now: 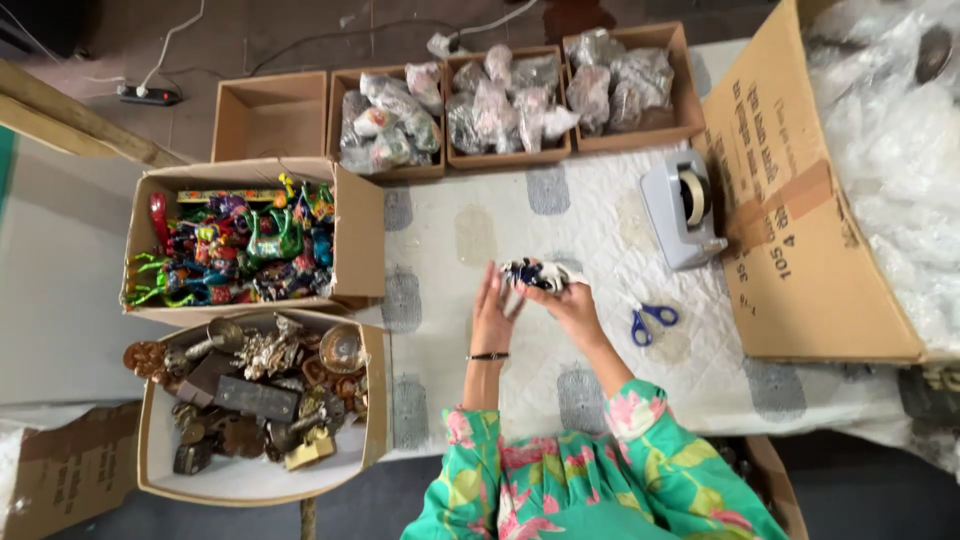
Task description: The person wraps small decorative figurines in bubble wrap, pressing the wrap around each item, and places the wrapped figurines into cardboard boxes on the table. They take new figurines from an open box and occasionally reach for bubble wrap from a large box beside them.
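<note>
Over the middle of a white quilted table cover [600,215], both my hands hold a small dark blue and white painted figurine [533,273] in clear wrap. My left hand [494,313], with a dark bangle at the wrist, has its fingers raised against the figurine's left side. My right hand [570,300] grips it from the right and underneath. Blue-handled scissors [651,321] lie just right of my right hand. A grey tape dispenser [683,207] stands farther up and right.
Three small cardboard boxes of wrapped pieces [507,100] and one empty box [268,115] line the far edge. At left are a box of bright painted figurines [235,245] and a box of metal pieces [262,400]. A large carton of plastic wrap [830,170] stands right.
</note>
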